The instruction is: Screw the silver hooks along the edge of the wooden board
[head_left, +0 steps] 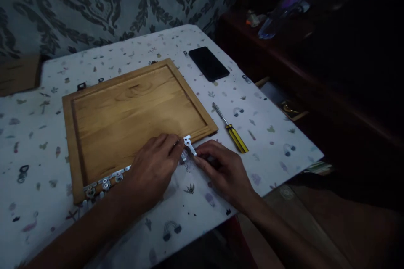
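A framed wooden panel point(132, 105) lies flat on the table. Along its near edge runs a silvery metal strip point(109, 174) with round fittings and short hanging pieces; my forearm and left hand cover its middle. My left hand point(156, 166) rests over that edge, its curled fingers closed at the strip's right part. From the right, my right hand point(224, 170) pinches the lower end of a small metal hook piece point(189, 145) between thumb and forefinger. What lies under the left fingers is hidden.
A yellow-and-black screwdriver point(235, 136) lies right of the panel, and a black phone point(208, 64) farther back. The printed tablecloth point(261, 130) reaches the table's right edge. Cardboard point(19, 73) sits at far left; a clear plastic bottle point(285, 6) is on dark furniture at right.
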Available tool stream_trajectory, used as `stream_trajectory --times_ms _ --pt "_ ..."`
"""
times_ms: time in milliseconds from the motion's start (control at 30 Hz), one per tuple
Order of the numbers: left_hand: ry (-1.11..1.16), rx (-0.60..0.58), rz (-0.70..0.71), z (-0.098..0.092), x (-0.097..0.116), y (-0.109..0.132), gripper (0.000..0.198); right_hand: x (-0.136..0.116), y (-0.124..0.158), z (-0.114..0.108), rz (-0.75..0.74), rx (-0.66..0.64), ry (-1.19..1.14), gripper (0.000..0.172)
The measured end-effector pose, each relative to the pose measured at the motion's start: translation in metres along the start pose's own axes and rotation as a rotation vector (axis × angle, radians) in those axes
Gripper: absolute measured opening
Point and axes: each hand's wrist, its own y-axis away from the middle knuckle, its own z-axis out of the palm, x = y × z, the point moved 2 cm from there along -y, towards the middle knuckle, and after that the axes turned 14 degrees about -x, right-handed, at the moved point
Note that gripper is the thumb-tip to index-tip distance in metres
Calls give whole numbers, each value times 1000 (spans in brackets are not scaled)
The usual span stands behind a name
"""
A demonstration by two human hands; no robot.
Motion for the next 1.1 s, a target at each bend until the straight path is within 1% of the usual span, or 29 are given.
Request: stream_trajectory --times_ms 167,267,433,467,533,600,667,733,1100 --pt "-3 -5 -36 4 0 1 41 -2 1 -2 75 -26 4 6" --pt "-16 -11 -51 3 -1 1 39 -4 1 -2 92 -39 3 5" --pt "39 30 -51 -4 -2 -2 27 -5 0 -2 78 -31 1 4" --pt "59 40 -54 -5 -2 -2 26 -4 0 -2 74 -27 1 4" --pt "86 58 -66 -5 -1 -3 32 -4 0 -1 59 -19 -2 4" --pt "87 75 -70 -5 0 -5 37 -4 1 -2 37 -9 -6 5" --pt "78 96 -70 -4 1 -6 38 -4 2 -2 24 -5 -20 4" --pt "75 108 -76 -4 3 -8 36 -4 3 -3 13 -9 -39 3" --pt "78 178 -154 -5 11 -11 25 -2 5 -3 -55 -14 -103 12"
